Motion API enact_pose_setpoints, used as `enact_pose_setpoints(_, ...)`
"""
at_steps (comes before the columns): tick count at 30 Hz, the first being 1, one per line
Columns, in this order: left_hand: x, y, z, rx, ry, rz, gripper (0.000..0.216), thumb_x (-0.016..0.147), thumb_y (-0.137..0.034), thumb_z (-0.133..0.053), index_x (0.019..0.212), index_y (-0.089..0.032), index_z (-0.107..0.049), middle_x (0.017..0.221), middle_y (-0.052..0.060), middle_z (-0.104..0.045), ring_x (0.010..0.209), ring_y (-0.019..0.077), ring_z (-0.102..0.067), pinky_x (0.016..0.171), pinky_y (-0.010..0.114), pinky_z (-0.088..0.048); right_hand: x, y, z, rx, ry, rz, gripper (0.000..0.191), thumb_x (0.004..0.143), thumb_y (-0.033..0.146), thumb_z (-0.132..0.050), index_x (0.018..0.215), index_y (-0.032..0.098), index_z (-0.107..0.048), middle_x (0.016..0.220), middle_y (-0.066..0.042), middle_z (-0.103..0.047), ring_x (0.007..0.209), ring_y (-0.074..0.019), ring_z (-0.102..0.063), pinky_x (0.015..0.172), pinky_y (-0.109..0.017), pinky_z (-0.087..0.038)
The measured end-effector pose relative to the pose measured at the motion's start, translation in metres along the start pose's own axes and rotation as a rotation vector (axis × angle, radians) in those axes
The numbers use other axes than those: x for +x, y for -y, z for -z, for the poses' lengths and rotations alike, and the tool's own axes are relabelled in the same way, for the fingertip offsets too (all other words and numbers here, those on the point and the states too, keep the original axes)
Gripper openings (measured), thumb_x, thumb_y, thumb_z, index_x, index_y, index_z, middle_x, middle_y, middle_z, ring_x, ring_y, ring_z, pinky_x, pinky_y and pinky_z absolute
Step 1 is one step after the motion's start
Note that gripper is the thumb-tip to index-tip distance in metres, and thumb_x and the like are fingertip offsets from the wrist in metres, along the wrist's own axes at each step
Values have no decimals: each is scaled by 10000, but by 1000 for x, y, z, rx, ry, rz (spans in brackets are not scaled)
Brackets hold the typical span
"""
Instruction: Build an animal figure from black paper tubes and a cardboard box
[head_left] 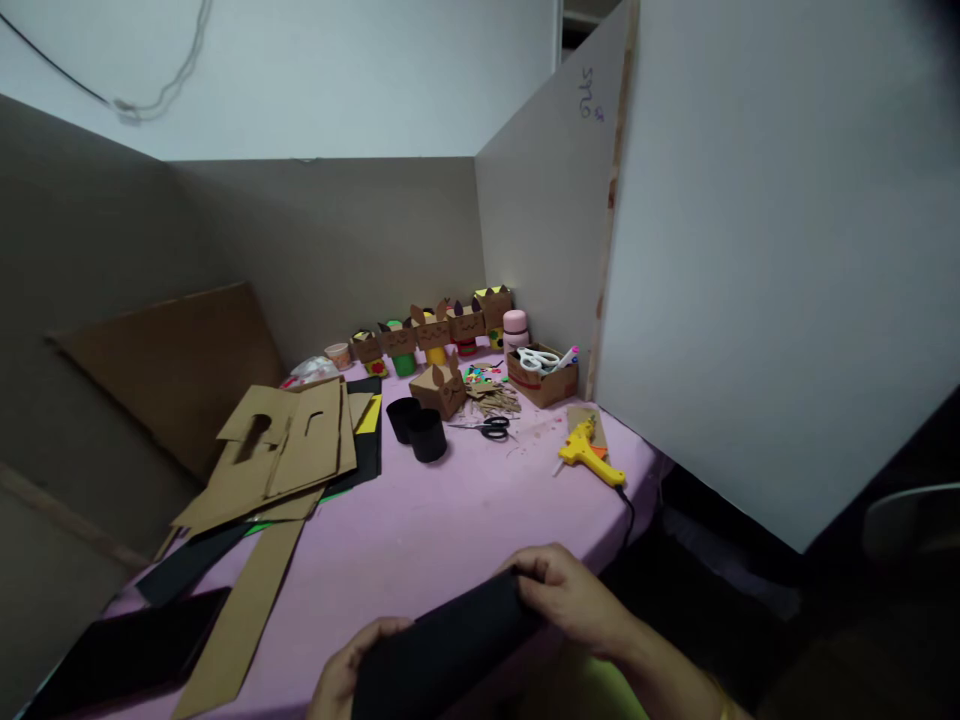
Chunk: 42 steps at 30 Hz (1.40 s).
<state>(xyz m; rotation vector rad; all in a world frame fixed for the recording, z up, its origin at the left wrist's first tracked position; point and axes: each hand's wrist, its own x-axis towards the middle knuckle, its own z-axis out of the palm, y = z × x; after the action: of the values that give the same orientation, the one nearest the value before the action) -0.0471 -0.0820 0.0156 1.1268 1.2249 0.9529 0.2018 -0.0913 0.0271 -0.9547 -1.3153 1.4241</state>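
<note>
A strip of black paper or card (450, 645) is stretched between my two hands at the table's near edge. Its left end is gripped by my left hand (349, 665), partly cut off by the frame's bottom. At the upper right corner, my right hand (559, 595) pinches the strip between thumb and fingers. Two black paper tubes (427, 436) stand upright farther back, side by side. Black-handled scissors (495, 428) lie beside them. A yellow glue gun (592, 458) rests to the right, its cord hanging off the table edge.
Cut cardboard sheets (300, 445) are piled at left, near a dark tablet-like slab (127, 650) and a long cardboard strip (247, 610). Several cardboard animal figures (431, 335) line the back. A cardboard box (544, 383) holds white scissors and pens. Partition panels (540, 220) enclose the table.
</note>
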Motion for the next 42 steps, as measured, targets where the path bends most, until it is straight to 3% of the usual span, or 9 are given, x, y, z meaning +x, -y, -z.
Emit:
enact_pose_setpoints(5,-5,-17,-13,-175,-186,105,244,401,-257,-709,640,-214,-691,433,-45,-581,397,143,-499,441,264,-428,-4,3,-1,3,-20,44,200,751,166,-542,776,177,-741,656,8,-682,674,-156,-606,666,-250,-442)
enact_pose_setpoints(11,-30,-13,-23,-211,-288,-4,246,429,-208,-761,664,-208,-691,551,-28,-660,475,139,-563,468,222,-436,-21,2,4,-63,-67,76,204,754,222,-591,858,256,-763,847,-39,-758,824,-214,-669,760,-309,-485)
enact_pose_setpoints(18,-42,-15,-25,-172,-162,-109,191,492,-302,-801,644,-211,-729,699,47,-738,663,214,-666,589,256,-507,-36,13,14,-133,-99,43,184,740,291,-615,849,291,-762,800,-45,-761,758,-228,-685,672,-301,-522)
enact_pose_setpoints(27,-53,-22,-32,-260,-126,-93,382,560,-311,-789,915,-216,-687,715,33,-713,651,188,-648,576,253,-487,-43,17,20,-187,-122,116,156,682,280,-653,785,281,-771,728,-54,-748,673,-244,-676,617,-304,-523)
enact_pose_setpoints(32,-49,-32,-39,-182,-95,-10,175,518,-259,-766,587,-163,-637,514,-23,-590,485,108,-509,484,207,-394,-41,14,19,-94,-153,-32,197,636,221,-654,807,241,-750,757,-50,-730,701,-241,-651,619,-304,-512)
enact_pose_setpoints(35,-47,-33,-43,-240,-91,50,228,511,-278,-759,530,-174,-557,457,-66,-505,428,77,-425,463,200,-354,-36,7,12,-3,-130,-105,148,653,192,-630,770,201,-720,680,-28,-690,650,-200,-605,599,-286,-492)
enact_pose_setpoints(37,-45,-30,-44,-258,-83,71,253,533,-321,-754,561,-180,-545,470,-67,-502,453,88,-452,492,212,-374,-33,-2,7,77,-149,-157,84,659,208,-624,702,183,-691,560,5,-619,525,-148,-530,478,-235,-435)
enact_pose_setpoints(40,-37,-20,-39,-256,-101,89,347,555,-464,-732,676,-180,-575,536,-46,-546,500,111,-507,503,225,-396,-28,-14,2,137,-226,-232,36,619,198,-632,644,177,-647,461,60,-492,397,-75,-376,340,-163,-250)
enact_pose_setpoints(42,-32,-14,-32,-232,-175,58,482,555,-566,-697,831,-183,-598,665,-6,-621,582,145,-572,532,247,-439,-25,-18,-2,131,-249,-232,29,622,198,-623,634,173,-629,453,75,-454,375,-51,-320,330,-149,-199)
